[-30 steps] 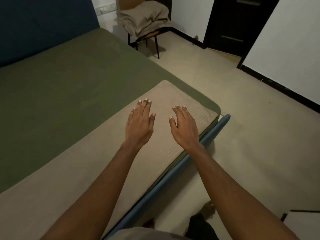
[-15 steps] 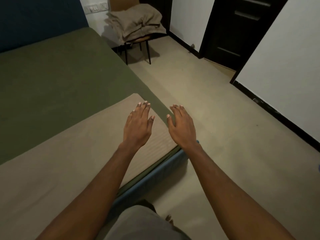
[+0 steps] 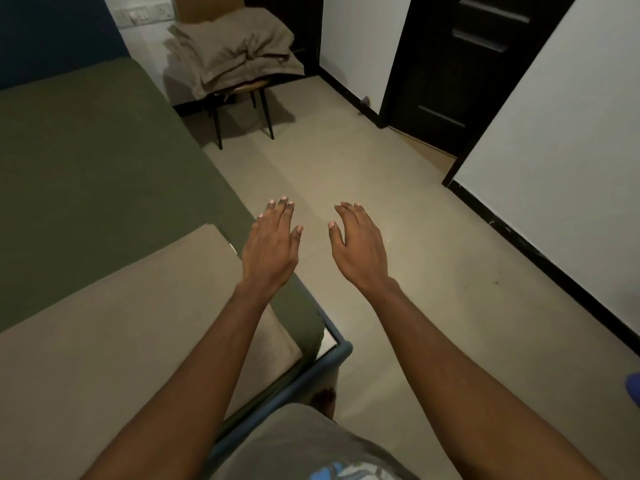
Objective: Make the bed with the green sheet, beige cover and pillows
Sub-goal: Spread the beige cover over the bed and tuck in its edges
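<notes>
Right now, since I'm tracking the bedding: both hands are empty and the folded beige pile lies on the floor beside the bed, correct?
No. In the head view the folded beige pile rests on the chair, not the floor. The left hand and the right hand are indeed empty.

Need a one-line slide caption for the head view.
Left hand and right hand open near the bed corner; beige cover on green sheet.
</notes>
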